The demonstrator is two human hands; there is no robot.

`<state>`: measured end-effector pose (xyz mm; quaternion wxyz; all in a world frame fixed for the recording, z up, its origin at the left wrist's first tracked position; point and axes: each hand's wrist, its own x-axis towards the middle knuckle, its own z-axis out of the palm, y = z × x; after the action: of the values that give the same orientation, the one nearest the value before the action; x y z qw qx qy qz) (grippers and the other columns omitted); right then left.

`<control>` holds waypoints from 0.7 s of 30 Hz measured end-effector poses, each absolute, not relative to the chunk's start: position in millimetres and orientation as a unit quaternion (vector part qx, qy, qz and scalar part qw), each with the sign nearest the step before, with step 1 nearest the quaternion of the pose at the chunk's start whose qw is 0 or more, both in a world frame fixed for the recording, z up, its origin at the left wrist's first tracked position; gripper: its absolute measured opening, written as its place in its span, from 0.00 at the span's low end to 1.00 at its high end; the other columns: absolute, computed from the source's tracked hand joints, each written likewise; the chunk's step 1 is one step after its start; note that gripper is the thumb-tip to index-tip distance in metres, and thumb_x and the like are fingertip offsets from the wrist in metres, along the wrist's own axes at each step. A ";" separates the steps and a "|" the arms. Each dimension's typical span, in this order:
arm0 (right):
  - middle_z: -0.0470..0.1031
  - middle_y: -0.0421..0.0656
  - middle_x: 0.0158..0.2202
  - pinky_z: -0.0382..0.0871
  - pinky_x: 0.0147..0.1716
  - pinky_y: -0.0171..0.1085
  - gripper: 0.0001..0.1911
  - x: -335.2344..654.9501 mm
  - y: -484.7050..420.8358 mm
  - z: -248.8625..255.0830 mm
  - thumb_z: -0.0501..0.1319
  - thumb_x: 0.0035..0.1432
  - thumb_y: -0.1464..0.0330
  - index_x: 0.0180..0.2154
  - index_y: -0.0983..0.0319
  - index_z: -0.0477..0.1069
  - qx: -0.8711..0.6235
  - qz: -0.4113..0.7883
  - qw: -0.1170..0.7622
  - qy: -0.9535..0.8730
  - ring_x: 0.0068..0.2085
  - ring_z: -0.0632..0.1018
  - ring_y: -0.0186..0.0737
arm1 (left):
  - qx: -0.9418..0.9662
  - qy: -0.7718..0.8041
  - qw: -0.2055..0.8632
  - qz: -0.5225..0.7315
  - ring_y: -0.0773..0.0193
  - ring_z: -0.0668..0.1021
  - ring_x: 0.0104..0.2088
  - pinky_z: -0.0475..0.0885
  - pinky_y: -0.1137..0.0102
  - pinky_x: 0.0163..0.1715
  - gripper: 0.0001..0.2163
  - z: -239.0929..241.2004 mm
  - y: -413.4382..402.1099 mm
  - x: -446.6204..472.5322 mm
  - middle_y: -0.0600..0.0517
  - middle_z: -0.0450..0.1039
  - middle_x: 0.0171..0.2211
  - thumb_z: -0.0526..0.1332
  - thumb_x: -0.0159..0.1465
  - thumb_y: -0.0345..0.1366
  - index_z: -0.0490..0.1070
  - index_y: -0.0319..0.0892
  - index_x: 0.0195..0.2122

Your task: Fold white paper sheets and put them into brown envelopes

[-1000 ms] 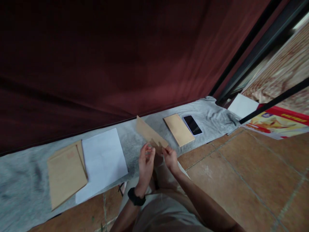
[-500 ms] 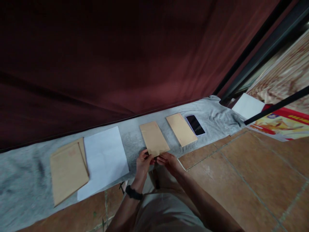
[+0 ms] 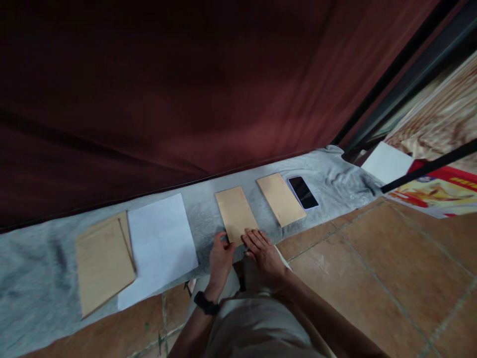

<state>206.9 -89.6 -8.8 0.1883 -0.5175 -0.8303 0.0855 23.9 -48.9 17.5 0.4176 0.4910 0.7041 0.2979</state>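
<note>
A brown paper envelope (image 3: 236, 211) lies flat in front of me, its near end by my body. My left hand (image 3: 221, 258), with a dark band on the wrist, grips that envelope's near left corner between curled fingers and thumb. Across the near right part of the same envelope, my right hand (image 3: 264, 252) lies flat with its fingers stretched out. A second brown envelope (image 3: 281, 200) rests to the right, apart from both hands.
A dark-screened phone (image 3: 303, 192) lies beside the second envelope. At left are white paper sheets (image 3: 160, 246) and a stack of brown envelopes (image 3: 106, 263). Grey cloth (image 3: 203, 214) covers the narrow surface, with a dark red curtain (image 3: 208, 99) behind it.
My right hand has gone from pinching at the envelope's near edge to lying flat on top of it. My left hand stays at the near left corner.
</note>
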 end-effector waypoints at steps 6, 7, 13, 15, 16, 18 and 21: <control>0.62 0.50 0.70 0.59 0.69 0.56 0.26 211.3 -89.5 -21.3 0.55 0.71 0.67 0.68 0.61 0.61 -0.497 0.086 0.194 -0.841 0.70 0.62 0.50 | 0.796 0.532 0.164 0.236 0.52 0.75 0.59 0.70 0.56 0.59 0.16 24.9 -51.6 47.0 0.43 0.75 0.56 0.52 0.72 0.38 0.72 0.44 0.56; 0.66 0.51 0.68 0.59 0.69 0.56 0.24 210.9 -89.6 -23.9 0.56 0.71 0.67 0.66 0.61 0.64 -0.495 0.084 0.199 -0.841 0.69 0.63 0.51 | 0.831 0.487 0.153 0.220 0.52 0.70 0.64 0.66 0.55 0.63 0.18 23.6 -46.8 54.1 0.43 0.71 0.62 0.51 0.73 0.39 0.69 0.43 0.60; 0.71 0.50 0.63 0.60 0.68 0.58 0.24 207.6 -88.7 -31.4 0.58 0.69 0.66 0.64 0.61 0.66 -0.509 0.088 0.215 -0.829 0.67 0.66 0.53 | 0.891 0.423 0.101 0.128 0.51 0.60 0.71 0.54 0.50 0.70 0.26 6.6 5.2 80.2 0.42 0.61 0.70 0.51 0.73 0.45 0.62 0.38 0.68; 0.68 0.50 0.66 0.60 0.68 0.56 0.26 208.2 -88.3 -29.9 0.57 0.70 0.66 0.67 0.61 0.63 -0.512 0.086 0.213 -0.828 0.68 0.65 0.52 | 0.894 0.423 0.091 0.118 0.51 0.59 0.71 0.52 0.50 0.71 0.26 3.9 26.0 81.0 0.43 0.60 0.70 0.51 0.73 0.45 0.62 0.38 0.67; 0.65 0.50 0.68 0.61 0.68 0.56 0.27 208.7 -88.1 -29.0 0.57 0.70 0.66 0.68 0.61 0.61 -0.513 0.083 0.210 -0.828 0.69 0.64 0.51 | 0.896 0.421 0.088 0.114 0.51 0.59 0.71 0.51 0.50 0.71 0.26 3.7 36.7 80.8 0.43 0.60 0.70 0.50 0.73 0.45 0.62 0.38 0.67; 0.61 0.50 0.70 0.61 0.68 0.55 0.29 209.7 -88.0 -27.8 0.56 0.71 0.66 0.70 0.61 0.57 -0.511 0.079 0.205 -0.831 0.69 0.64 0.50 | 0.897 0.421 0.081 0.111 0.51 0.60 0.71 0.50 0.50 0.71 0.26 5.1 58.5 79.4 0.43 0.61 0.70 0.50 0.73 0.45 0.62 0.38 0.68; 0.57 0.49 0.72 0.62 0.68 0.54 0.31 210.0 -87.9 -27.2 0.56 0.71 0.66 0.71 0.60 0.54 -0.510 0.076 0.199 -0.833 0.69 0.64 0.50 | 0.881 0.454 0.074 0.110 0.51 0.60 0.71 0.50 0.51 0.71 0.26 9.5 88.1 73.2 0.41 0.61 0.69 0.50 0.72 0.43 0.61 0.37 0.68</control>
<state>210.0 -87.9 -27.2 0.1994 -0.5097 -0.8335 0.0756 73.2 88.1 9.5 0.0737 0.8811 0.4539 0.1102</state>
